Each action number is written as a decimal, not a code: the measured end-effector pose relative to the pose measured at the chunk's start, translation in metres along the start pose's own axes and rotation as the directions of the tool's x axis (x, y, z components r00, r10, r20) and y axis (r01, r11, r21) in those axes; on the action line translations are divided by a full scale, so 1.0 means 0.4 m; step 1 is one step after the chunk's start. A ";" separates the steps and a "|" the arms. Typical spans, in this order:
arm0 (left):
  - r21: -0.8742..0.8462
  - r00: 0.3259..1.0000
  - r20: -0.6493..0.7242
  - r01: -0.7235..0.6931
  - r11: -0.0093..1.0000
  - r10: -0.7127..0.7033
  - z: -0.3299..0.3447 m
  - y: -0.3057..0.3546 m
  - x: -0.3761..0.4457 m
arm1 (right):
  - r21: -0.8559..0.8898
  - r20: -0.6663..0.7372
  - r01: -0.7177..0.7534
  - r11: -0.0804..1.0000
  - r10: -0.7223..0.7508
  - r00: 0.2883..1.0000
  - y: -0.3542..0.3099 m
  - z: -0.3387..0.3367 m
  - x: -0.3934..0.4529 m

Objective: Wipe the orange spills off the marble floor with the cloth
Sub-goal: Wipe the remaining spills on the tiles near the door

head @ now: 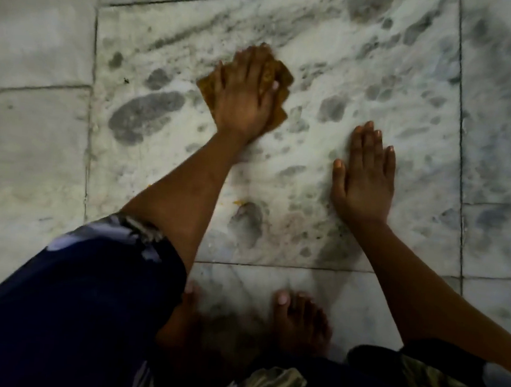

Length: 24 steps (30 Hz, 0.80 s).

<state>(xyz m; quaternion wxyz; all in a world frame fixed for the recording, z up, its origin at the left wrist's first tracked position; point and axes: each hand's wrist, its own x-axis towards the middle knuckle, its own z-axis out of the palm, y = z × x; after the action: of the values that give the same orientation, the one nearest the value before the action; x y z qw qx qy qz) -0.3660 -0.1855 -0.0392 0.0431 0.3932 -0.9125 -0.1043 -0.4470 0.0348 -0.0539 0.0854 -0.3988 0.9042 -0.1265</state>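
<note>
A dim indoor room, likely in a home, is showing a white, grey-veined marble floor [363, 65] laid in large tiles with dark joints; a person's bare feet [299, 320] are standing on it.

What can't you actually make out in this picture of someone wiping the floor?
- Head view: the left hand covers most of the cloth, so any spill beneath is hidden.
- Head view: the small orange spot on the marble floor is too small to tell its extent.
- Head view: the feet are dim and blurred.
- Head view: the floor under the right hand is hidden.
</note>
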 end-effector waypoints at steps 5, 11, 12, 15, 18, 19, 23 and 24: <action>0.020 0.981 -0.129 0.151 0.988 -0.147 0.028 0.030 -0.229 | -0.005 0.005 0.000 1.000 0.000 1.000 -0.007 0.006 -0.001; -0.040 0.999 -0.011 -0.032 0.999 0.031 0.024 0.058 -0.327 | -0.010 -0.003 0.004 1.000 -0.004 1.000 -0.002 0.005 -0.004; -0.041 0.998 -0.004 -0.061 0.997 0.061 0.019 0.039 -0.285 | -0.011 -0.001 0.002 1.000 -0.002 1.000 -0.001 0.004 -0.005; -0.062 0.997 0.021 -0.074 0.995 0.076 -0.006 -0.031 -0.123 | -0.010 0.006 0.007 1.000 -0.007 1.000 -0.002 0.006 -0.003; -0.068 0.997 0.018 -0.077 0.995 0.078 -0.008 -0.048 -0.080 | 0.040 0.020 0.001 0.999 -0.002 1.000 -0.008 -0.003 0.001; -0.045 0.993 0.014 -0.115 0.992 0.115 -0.002 -0.040 -0.114 | 0.051 0.022 0.001 0.999 -0.002 1.000 -0.011 -0.006 0.001; -0.040 0.741 0.205 -0.647 0.762 0.640 -0.016 -0.098 -0.383 | 0.050 0.024 0.143 0.989 -0.144 0.989 -0.050 0.002 -0.006; -0.088 0.652 0.239 -0.723 0.685 0.719 -0.029 -0.149 -0.419 | 0.051 0.041 0.196 0.979 -0.199 0.979 -0.065 0.011 -0.008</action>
<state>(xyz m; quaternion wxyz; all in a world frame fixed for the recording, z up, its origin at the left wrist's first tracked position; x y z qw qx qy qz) -0.2068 -0.1056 -0.0408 -0.0394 -0.0177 -0.9917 -0.1212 -0.4255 0.0194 -0.0502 0.1024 -0.4874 0.8548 -0.1462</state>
